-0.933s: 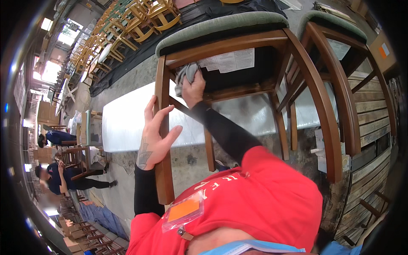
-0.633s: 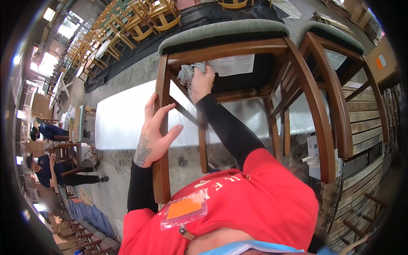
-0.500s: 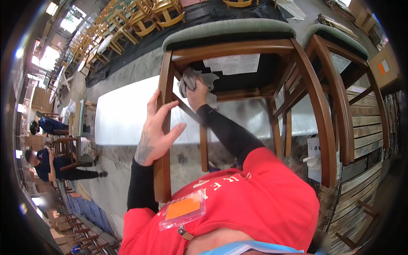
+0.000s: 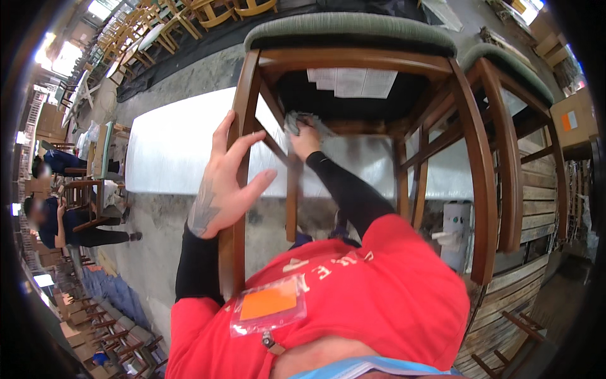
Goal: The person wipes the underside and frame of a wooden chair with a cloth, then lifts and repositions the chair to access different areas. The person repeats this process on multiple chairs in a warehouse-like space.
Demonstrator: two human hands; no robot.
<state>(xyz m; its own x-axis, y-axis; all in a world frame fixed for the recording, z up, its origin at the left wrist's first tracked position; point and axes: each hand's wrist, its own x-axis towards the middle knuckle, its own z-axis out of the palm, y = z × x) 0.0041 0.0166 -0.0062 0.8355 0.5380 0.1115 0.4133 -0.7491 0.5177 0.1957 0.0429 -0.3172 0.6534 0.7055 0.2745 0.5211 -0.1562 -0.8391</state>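
A brown wooden stool (image 4: 353, 60) with a grey-green padded seat is tipped, its underside and legs facing me. Printed paper sheets (image 4: 363, 83) show on the seat's dark underside. My left hand (image 4: 221, 180) rests over the left leg, fingers spread and thumb apart. Between the legs, my right hand (image 4: 307, 138) grips a grey cloth (image 4: 294, 121) close to the inner left corner of the frame. The fingers of that hand are partly covered by the cloth. A second, similar stool (image 4: 502, 95) stands just to the right.
A white-covered surface (image 4: 170, 151) lies beyond the stool. Wooden slats (image 4: 536, 183) and a cardboard box (image 4: 573, 118) are at the right. Many wooden chairs (image 4: 170, 28) fill the far left. Two people work at the left, one in dark clothes (image 4: 50, 227).
My right hand has moved the cloth from the left inner rail toward the deeper inside corner. My left hand stays on the leg. The whole view has shifted slightly.
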